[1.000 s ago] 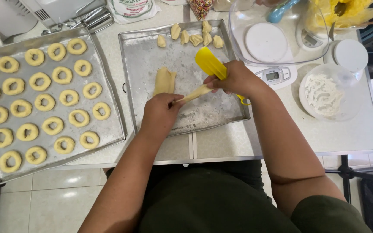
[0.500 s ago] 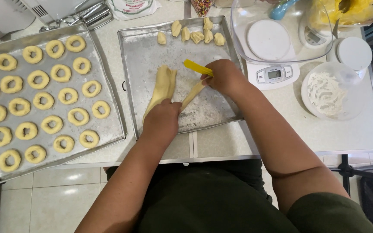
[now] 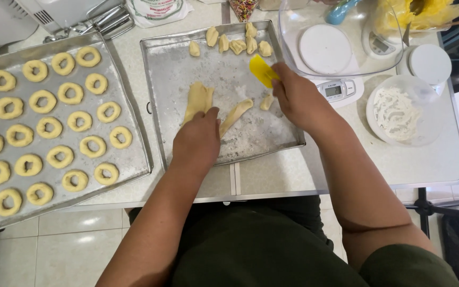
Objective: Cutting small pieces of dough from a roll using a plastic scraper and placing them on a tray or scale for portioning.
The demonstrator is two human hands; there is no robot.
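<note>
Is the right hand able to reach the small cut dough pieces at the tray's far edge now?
Probably yes: the right hand, holding a yellow scraper, sits just below the cut dough pieces, with only floured tray between.

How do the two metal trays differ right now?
The left tray carries rows of finished dough rings; the floured tray carries unshaped dough: cut pieces and a strip. Both hands, the left hand and right hand, are over the floured tray; none over the left. Both are rimmed metal.

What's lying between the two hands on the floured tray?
Head view: a thin dough strip lies between left hand and right hand, with a small cut piece beside it.
</note>
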